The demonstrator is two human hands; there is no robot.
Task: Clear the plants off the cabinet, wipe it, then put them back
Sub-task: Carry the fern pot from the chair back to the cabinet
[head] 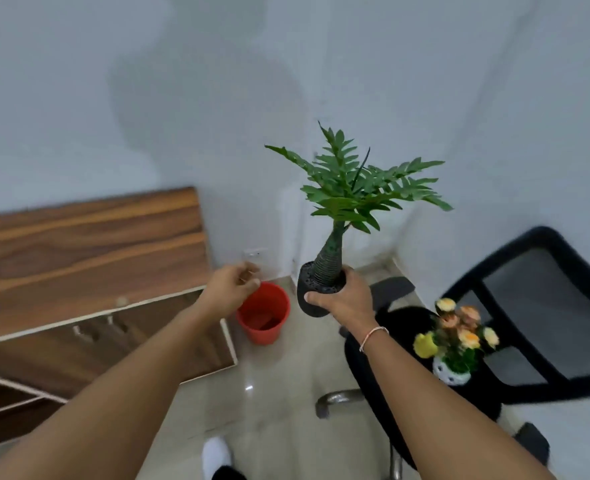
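To your left stands the wooden cabinet [89,244]. Your left hand [232,289] hangs over a red bucket [264,313], fingers loosely curled, holding nothing. Your right hand [345,299] grips the black pot of the green plant [352,192] in mid-air. A flower pot [454,341] sits on the black chair [529,386].

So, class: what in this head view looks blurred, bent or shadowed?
Head view: the chair and cabinet edges smear with motion blur; the wide lens tilts the cabinet top; soft shadows fall on the wall; the green plant in the right hand stays fairly sharp.
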